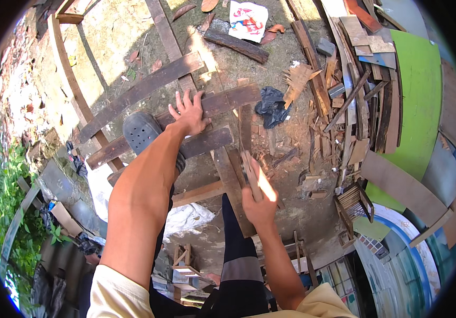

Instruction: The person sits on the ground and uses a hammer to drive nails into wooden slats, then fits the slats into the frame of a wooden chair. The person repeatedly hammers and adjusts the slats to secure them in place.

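Observation:
My left hand [188, 115] presses down with spread fingers on a dark wooden plank [233, 100]. My right hand [260, 205] is wrapped round the pale wooden handle of a handsaw [251, 172]. Its thin blade shows nearly edge-on and runs away from me across the plank, right of my left hand. A grey clog [142, 132] on my foot rests on the planks, left of that hand. Another slat [143, 98] lies farther off, and a shorter board [209, 140] lies nearer. These pieces rest across longer wooden bars [169, 34] like a frame.
A black plastic bag [272, 107] lies just right of the plank's end. Beyond are a loose wood piece [236, 45] and a white printed bag [248, 21]. Scrap wood [355, 100] is heaped at the right beside a green board [413, 95]. A wooden post [233, 191] stands near my leg.

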`<state>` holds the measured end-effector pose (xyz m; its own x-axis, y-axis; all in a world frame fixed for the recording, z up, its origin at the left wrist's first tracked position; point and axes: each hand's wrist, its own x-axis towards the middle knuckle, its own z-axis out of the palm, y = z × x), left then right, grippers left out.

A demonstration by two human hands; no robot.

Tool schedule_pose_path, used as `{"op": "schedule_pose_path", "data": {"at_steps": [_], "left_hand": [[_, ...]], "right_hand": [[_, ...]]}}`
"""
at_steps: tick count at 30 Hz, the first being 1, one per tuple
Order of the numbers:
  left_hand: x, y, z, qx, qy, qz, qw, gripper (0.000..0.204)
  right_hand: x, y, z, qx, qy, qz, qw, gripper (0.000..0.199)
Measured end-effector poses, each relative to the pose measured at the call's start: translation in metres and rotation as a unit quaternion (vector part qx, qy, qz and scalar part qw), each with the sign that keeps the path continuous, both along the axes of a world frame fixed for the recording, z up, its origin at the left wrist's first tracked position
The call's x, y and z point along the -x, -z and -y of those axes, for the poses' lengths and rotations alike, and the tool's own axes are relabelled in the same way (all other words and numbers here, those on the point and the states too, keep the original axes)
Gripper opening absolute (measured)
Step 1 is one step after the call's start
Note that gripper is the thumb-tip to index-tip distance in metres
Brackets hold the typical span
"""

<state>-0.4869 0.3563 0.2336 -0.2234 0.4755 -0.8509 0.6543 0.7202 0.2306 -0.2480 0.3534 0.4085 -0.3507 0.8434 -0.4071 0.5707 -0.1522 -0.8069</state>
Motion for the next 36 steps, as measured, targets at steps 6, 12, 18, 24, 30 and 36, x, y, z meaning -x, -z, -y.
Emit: {"op": "schedule_pose_path", "data": {"at_steps": [6, 12, 18, 24, 30, 36], "left_hand": [[0.004, -0.001, -0.001, -0.005, -0.005, 0.007, 1.0, 0.093], [-0.005, 0.003, -0.001, 0.002, 0.025, -0.014, 1.0, 0.095], [0.001, 0.002, 0.001, -0.011, 0.006, -0.002, 1.0, 0.097], [-0.002, -0.005, -0.006, -0.014, 0.011, -0.001, 1.0, 0.104], [-0.021, 0.007, 0.035, -0.226, -0.082, -0.093, 0.966, 0.108], [-0.12, -0.007, 0.091, -0.234, -0.101, -0.17, 0.952, 0.099]], "right_hand": [[-0.017, -0.024, 0.005, 0.054, -0.034, 0.032, 0.997, 0.063], [0.052, 0.095, -0.045, 0.0, 0.003, -0.022, 1.0, 0.064], [-0.03, 0.023, 0.01, 0.024, 0.019, -0.04, 0.999, 0.06], [-0.036, 0.002, 0.018, 0.087, 0.053, -0.042, 0.994, 0.058], [-0.037, -0.004, 0.01, 0.082, 0.008, -0.007, 0.997, 0.059], [-0.034, -0.011, 0.0, 0.182, 0.078, -0.055, 0.979, 0.064]]}}
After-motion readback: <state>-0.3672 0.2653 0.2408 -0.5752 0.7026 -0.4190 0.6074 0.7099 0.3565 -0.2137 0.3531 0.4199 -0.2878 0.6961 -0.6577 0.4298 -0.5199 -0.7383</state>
